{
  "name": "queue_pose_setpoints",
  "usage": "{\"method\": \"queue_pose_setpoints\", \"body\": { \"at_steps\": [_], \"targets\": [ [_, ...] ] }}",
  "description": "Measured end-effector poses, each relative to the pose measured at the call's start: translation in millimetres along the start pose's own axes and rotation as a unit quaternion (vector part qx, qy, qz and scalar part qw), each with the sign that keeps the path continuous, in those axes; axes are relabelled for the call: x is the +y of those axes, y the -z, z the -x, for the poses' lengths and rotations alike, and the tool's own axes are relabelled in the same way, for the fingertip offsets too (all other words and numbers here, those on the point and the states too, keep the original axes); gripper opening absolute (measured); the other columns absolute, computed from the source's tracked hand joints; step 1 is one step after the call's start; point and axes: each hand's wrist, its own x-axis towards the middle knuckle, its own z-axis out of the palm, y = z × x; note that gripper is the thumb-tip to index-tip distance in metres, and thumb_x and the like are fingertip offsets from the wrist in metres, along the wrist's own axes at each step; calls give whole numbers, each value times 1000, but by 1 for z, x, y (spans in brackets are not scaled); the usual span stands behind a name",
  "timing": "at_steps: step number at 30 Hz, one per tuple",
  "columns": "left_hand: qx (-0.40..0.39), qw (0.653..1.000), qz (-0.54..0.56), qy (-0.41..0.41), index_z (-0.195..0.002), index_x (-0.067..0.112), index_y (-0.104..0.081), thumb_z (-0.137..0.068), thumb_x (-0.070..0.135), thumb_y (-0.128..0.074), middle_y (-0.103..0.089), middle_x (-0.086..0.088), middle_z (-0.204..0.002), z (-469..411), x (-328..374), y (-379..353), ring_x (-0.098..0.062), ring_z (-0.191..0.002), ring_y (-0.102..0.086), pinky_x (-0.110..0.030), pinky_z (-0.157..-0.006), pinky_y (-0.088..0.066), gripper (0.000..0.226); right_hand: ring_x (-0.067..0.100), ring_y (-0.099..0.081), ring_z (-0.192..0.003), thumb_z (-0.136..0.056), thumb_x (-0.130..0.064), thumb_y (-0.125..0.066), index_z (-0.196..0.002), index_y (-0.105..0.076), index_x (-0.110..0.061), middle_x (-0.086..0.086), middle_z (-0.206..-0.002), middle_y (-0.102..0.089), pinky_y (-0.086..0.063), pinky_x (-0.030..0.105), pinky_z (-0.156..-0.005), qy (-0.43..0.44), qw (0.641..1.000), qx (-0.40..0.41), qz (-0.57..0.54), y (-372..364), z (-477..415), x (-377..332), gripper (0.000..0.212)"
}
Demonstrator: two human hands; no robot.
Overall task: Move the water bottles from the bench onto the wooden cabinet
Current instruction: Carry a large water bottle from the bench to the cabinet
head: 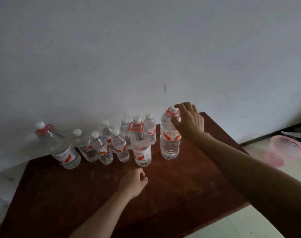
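Standing at the far left of the wooden cabinet (189, 186), close to the wall (146, 48), the left big bottle (64, 152) appears to lean outward, though the wide lens may cause that. Next to it a cluster of small bottles (122, 150) stands upright in two loose rows, packed tight, probably to leave bare wood in front for more.

The left hand (133, 182) hovers low over the cabinet top in front of the cluster, its fingers loosely curled and holding nothing; it looks ready to steady a bottle if one tips. Just behind it the middle big bottle (141, 148) stands upright, its red handle (135, 126) raised.

To the right, slightly apart from the others, the right big bottle (170, 140) rests upright on the wood. The right hand (189, 124) grips it at the neck, thumb on the shoulder and fingers curled over the cap area. The blur hides whether any finger hooks the carrying loop. Holding it high up suits a heavy bottle being set down straight.

Beyond the cabinet, a pink basket (287, 146) lies on the floor.
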Motion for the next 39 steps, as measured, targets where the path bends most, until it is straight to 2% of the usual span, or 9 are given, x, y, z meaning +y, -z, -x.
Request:
{"method": "queue_pose_setpoints", "body": {
  "at_steps": [6,13,18,22,27,30,33,36,39],
  "targets": [
    [-4,997,41,63,-88,30,-61,-83,42,-60,-64,9,-81,-45,39,-30,-9,-79,-63,-28,-70,-50,13,25,-56,-110,-91,-50,-48,-119,-60,-21,4,-121,-59,-44,37,-81,14,994,-101,-42,-39,-76,13,42],
    [-24,991,80,105,-91,22,-61,-87,35,-61,-58,8,-76,-104,54,-50,-18,-85,-64,-31,-78,-51,14,27,-61,-79,-95,-48,-42,-99,-62,-18,2,-100,-59,-50,38,-68,29,993,-57,-100,-51,-84,49,36],
    [-5,975,173,141,-89,20,-53,-92,41,-51,-63,-4,-78,-149,69,-70,-32,-79,-66,-44,-74,-56,22,20,-60,-77,-90,-49,-43,-88,-61,-20,-2,-93,-62,-49,35,-68,-47,985,-21,-163,-47,-66,110,34],
    [-3,948,283,144,-85,8,-59,-80,64,-36,-60,-5,-72,-205,75,-78,-33,-78,-64,-39,-71,-48,60,3,-55,-72,-92,-36,-50,-82,-60,-19,-5,-85,-61,-40,22,-61,-123,968,20,-218,-42,-53,154,22],
    [-40,915,373,150,-121,7,-59,-96,41,-46,-59,-2,-109,-240,111,-90,-25,-107,-57,-43,-99,-45,44,-1,-54,-65,-81,-37,-51,-72,-59,-17,1,-77,-61,-35,8,-53,-234,939,36,-251,-43,-23,198,23],
    [-20,928,335,163,-115,6,-63,-96,38,-46,-64,-5,-105,-253,128,-106,-30,-108,-59,-37,-90,-44,41,6,-54,-61,-72,-55,-51,-71,-62,-17,2,-71,-62,-39,9,-50,-272,926,31,-261,-48,-9,227,39],
    [8,941,287,179,-115,8,-61,-94,43,-46,-66,-12,-111,-255,141,-118,-35,-108,-59,-39,-91,-44,43,17,-59,-64,-74,-49,-64,-73,-65,-20,2,-72,-65,-40,11,-49,-296,919,16,-261,-56,6,255,29],
    [45,948,250,191,-124,9,-56,-95,43,-46,-63,-16,-121,-247,154,-124,-35,-113,-57,-39,-94,-42,46,14,-63,-69,-67,-59,-58,-75,-68,-23,-2,-76,-68,-44,21,-55,-316,910,2,-269,-67,19,278,38],
    [78,947,223,216,-128,8,-53,-94,49,-46,-61,-17,-126,-231,165,-126,-37,-118,-55,-40,-97,-41,54,14,-65,-74,-74,-52,-65,-77,-70,-25,-3,-81,-68,-52,29,-60,-303,908,-29,-288,-76,19,294,28]
  ]
}}
